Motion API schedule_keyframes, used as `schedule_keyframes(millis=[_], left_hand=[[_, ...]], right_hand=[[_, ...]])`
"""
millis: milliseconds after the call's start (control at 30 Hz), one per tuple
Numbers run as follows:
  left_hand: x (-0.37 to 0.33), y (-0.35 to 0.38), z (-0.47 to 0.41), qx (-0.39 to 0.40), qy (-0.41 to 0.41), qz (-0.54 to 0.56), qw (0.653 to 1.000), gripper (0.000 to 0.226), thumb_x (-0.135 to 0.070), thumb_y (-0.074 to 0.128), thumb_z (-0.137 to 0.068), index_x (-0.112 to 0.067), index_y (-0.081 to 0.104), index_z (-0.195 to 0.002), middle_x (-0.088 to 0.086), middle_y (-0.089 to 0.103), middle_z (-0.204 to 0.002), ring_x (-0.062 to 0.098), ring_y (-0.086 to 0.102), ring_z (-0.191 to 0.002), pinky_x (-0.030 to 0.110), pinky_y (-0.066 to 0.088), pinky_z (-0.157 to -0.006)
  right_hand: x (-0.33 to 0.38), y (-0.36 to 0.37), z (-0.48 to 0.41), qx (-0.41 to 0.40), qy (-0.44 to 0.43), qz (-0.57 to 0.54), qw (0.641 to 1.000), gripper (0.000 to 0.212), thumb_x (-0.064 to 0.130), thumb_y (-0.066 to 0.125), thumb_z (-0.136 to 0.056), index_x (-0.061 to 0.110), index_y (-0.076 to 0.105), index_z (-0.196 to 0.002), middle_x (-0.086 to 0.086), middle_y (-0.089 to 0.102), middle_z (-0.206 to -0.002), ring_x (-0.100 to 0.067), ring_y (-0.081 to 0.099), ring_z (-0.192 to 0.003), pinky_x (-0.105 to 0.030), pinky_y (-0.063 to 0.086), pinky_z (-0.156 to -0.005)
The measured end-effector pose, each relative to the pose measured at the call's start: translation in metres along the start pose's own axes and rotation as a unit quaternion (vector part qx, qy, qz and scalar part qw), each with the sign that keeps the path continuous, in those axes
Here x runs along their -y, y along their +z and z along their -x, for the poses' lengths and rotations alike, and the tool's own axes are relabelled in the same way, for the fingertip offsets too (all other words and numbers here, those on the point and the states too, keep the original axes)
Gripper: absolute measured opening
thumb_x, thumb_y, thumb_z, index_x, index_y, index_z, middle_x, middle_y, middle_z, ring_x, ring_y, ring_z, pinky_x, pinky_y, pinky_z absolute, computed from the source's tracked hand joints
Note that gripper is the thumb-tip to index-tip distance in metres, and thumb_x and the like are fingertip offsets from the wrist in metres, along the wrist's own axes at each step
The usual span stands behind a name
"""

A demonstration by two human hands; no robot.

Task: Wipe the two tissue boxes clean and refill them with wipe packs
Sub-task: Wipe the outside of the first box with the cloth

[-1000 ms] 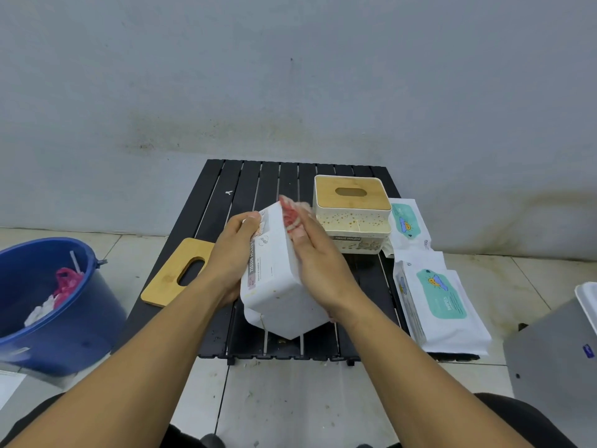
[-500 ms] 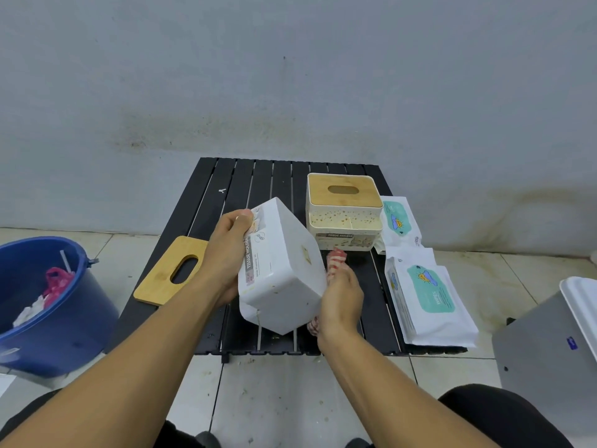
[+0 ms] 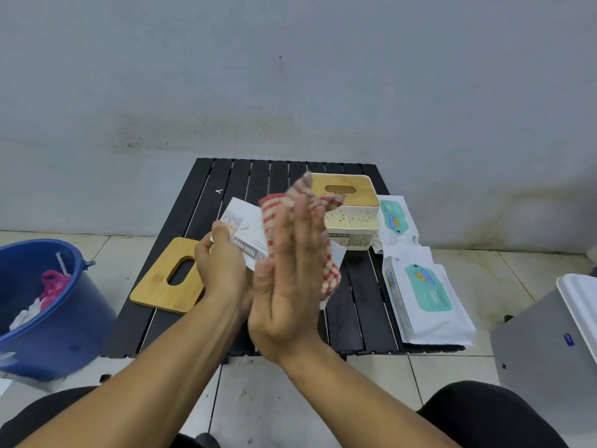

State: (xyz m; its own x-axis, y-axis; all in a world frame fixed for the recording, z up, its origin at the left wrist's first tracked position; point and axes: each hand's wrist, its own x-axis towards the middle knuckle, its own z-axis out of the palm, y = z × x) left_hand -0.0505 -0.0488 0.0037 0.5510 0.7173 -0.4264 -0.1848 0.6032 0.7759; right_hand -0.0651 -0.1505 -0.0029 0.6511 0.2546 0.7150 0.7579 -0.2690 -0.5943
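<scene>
The scene is lit softly and evenly, and no single source can be made out; a cool grey cast is seen on the wall (image 3: 290,76) behind the desk (image 3: 206,221). Only faint, diffuse shadows are thrown beneath the desk's near edge. Above the desk, the right hand (image 3: 290,279) and the cloth (image 3: 274,218) are smeared by motion blur, while the label on the tissue box (image 3: 247,221) is legible. Left of the desk, the bucket (image 3: 64,334) is softened and bowed by wide-angle distortion.

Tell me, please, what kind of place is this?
Probably a plain indoor corner, home or workroom: stained bare wall, tiled floor, low black slatted table and blue bucket.
</scene>
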Motion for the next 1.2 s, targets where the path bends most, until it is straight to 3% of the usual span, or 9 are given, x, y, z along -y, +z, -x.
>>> schedule_keyframes(millis=[133, 267, 400, 533, 633, 733, 867, 1067, 1200], left_hand=[[-0.011, -0.002, 0.002, 0.004, -0.025, -0.011, 1.0, 0.041, -0.042, 0.05, -0.107, -0.009, 0.069, -0.121, 0.002, 0.076, -0.079, 0.015, 0.069, -0.057, 0.02, 0.051, -0.044], [-0.022, -0.002, -0.003, 0.03, -0.043, 0.043, 0.998, 0.03, -0.042, 0.052, -0.107, -0.019, 0.071, -0.108, 0.0, 0.081, -0.094, 0.02, 0.077, -0.077, 0.042, 0.064, -0.069], [-0.023, 0.0, -0.001, 0.018, -0.049, 0.054, 0.997, 0.026, -0.036, 0.051, -0.109, -0.019, 0.067, -0.099, -0.004, 0.078, -0.075, 0.015, 0.074, -0.058, 0.037, 0.061, -0.053], [-0.025, 0.002, 0.002, 0.026, -0.044, 0.048, 0.998, 0.027, -0.038, 0.049, -0.109, -0.02, 0.068, -0.101, -0.003, 0.079, -0.078, 0.015, 0.074, -0.059, 0.037, 0.061, -0.051], [-0.024, 0.002, 0.004, 0.041, -0.023, 0.032, 0.998, 0.028, -0.039, 0.049, -0.109, -0.02, 0.068, -0.104, -0.003, 0.08, -0.084, 0.015, 0.075, -0.063, 0.037, 0.063, -0.063], [-0.019, 0.005, 0.008, 0.03, 0.019, -0.006, 0.999, 0.034, -0.038, 0.048, -0.109, -0.009, 0.062, -0.12, 0.002, 0.078, -0.09, 0.015, 0.072, -0.064, 0.032, 0.058, -0.057], [-0.013, 0.005, 0.008, 0.009, 0.036, -0.044, 0.998, 0.047, -0.039, 0.049, -0.108, 0.0, 0.056, -0.132, 0.019, 0.074, -0.112, 0.025, 0.072, -0.074, 0.026, 0.055, -0.052], [-0.014, -0.002, 0.002, 0.064, 0.039, -0.033, 0.997, 0.018, -0.023, 0.049, -0.105, -0.01, 0.06, -0.109, 0.002, 0.065, -0.094, 0.01, 0.067, -0.074, 0.018, 0.056, -0.059], [-0.026, -0.006, -0.002, 0.05, -0.034, -0.01, 0.998, 0.036, -0.035, 0.049, -0.105, -0.008, 0.068, -0.119, 0.022, 0.072, -0.115, 0.033, 0.073, -0.102, 0.042, 0.059, -0.091]], right_hand=[[-0.007, 0.007, 0.011, 0.015, -0.035, 0.044, 0.998, 0.056, 0.035, 0.02, -0.107, 0.009, 0.025, -0.157, -0.014, 0.017, -0.168, -0.034, 0.007, -0.156, -0.06, 0.01, -0.123], [-0.025, 0.01, 0.013, -0.032, 0.069, 0.02, 0.997, 0.057, 0.03, 0.024, -0.107, 0.011, 0.017, -0.16, -0.007, 0.01, -0.17, -0.028, 0.005, -0.157, -0.063, 0.01, -0.122], [-0.034, 0.01, 0.007, -0.069, 0.172, -0.073, 0.98, 0.054, 0.029, 0.025, -0.109, 0.027, 0.01, -0.161, 0.013, 0.0, -0.17, -0.011, -0.003, -0.156, -0.055, 0.009, -0.125], [-0.049, 0.008, -0.006, -0.086, 0.295, -0.184, 0.934, 0.056, 0.065, 0.025, -0.101, 0.057, 0.009, -0.154, 0.026, 0.007, -0.165, -0.004, 0.01, -0.154, -0.048, 0.025, -0.123], [-0.05, 0.0, -0.01, -0.075, 0.322, -0.183, 0.926, 0.068, 0.079, 0.022, -0.092, 0.055, 0.009, -0.155, 0.022, 0.01, -0.165, -0.007, 0.018, -0.152, -0.044, 0.034, -0.12], [-0.034, -0.006, -0.012, -0.054, 0.198, -0.085, 0.975, 0.068, 0.058, 0.019, -0.103, 0.026, 0.007, -0.162, 0.012, 0.0, -0.169, -0.009, -0.001, -0.156, -0.047, 0.017, -0.126], [-0.001, -0.01, -0.017, 0.013, 0.003, -0.025, 1.0, 0.065, 0.04, 0.022, -0.106, 0.001, 0.022, -0.157, -0.013, 0.014, -0.168, -0.031, 0.003, -0.157, -0.061, 0.011, -0.122], [-0.003, -0.012, -0.011, 0.101, -0.217, 0.148, 0.96, 0.059, 0.043, 0.02, -0.105, 0.015, 0.044, -0.151, -0.012, 0.028, -0.164, -0.035, 0.014, -0.155, -0.063, 0.008, -0.122], [-0.031, -0.011, 0.003, 0.107, -0.264, 0.143, 0.948, 0.053, 0.044, 0.026, -0.105, 0.027, 0.028, -0.155, -0.004, 0.008, -0.169, -0.038, 0.014, -0.154, -0.063, 0.012, -0.121]])
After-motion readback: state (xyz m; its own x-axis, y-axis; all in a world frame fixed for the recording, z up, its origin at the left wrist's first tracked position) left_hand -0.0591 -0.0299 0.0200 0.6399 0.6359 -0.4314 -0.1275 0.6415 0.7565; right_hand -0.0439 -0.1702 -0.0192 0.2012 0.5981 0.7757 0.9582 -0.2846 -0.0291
